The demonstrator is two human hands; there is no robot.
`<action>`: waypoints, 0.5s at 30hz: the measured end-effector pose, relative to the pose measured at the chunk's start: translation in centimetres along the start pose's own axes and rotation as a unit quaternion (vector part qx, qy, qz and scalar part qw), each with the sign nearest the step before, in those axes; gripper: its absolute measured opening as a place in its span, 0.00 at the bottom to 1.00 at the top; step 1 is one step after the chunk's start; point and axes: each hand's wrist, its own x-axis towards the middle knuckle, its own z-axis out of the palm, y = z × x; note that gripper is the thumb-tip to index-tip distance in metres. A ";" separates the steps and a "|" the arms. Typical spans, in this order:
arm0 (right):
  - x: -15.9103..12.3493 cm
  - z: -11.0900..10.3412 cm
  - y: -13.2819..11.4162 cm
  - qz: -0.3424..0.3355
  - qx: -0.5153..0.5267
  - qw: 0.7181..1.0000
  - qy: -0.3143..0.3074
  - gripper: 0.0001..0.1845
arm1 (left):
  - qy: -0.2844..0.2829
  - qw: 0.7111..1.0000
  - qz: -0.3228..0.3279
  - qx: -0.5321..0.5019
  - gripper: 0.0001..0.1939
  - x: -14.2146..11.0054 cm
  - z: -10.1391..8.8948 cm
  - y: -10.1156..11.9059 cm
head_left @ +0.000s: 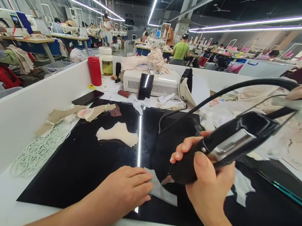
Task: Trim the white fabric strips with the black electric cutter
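My left hand (127, 186) lies palm down on the black mat (79, 178), its fingers stretched over the left end of a thin grey fabric piece (163, 192). In my right hand (210, 188) is a black corded handheld tool (230, 138) with a metal strip along its side; its exact kind I cannot tell. Its rounded lower end is beside the grey piece, where a small tip (168, 179) shows; whether it touches the fabric is unclear. Farther back on the mat sits a cream cut-out piece (118, 134). Right of my right hand is another pale translucent piece (243, 187).
Pale green cord (41, 152) is heaped at the left mat edge near a black phone (88, 97). Green-handled tweezers (295, 197) lie right. Behind stand a white vented box (161, 86), a red bottle (94, 71) and a jar (107, 65). The tool's cable (214, 94) arches up right.
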 end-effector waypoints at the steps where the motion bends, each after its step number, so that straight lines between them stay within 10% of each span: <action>1: -0.2 -0.4 -0.4 0.002 0.001 1.000 -0.001 0.24 | -0.004 1.000 -0.001 -0.001 0.17 0.0 -0.1 0.0; 15: -1.7 -3.4 -2.8 -0.011 -0.021 1.000 0.016 0.22 | 0.005 0.998 0.052 0.034 0.15 0.1 -0.6 -0.7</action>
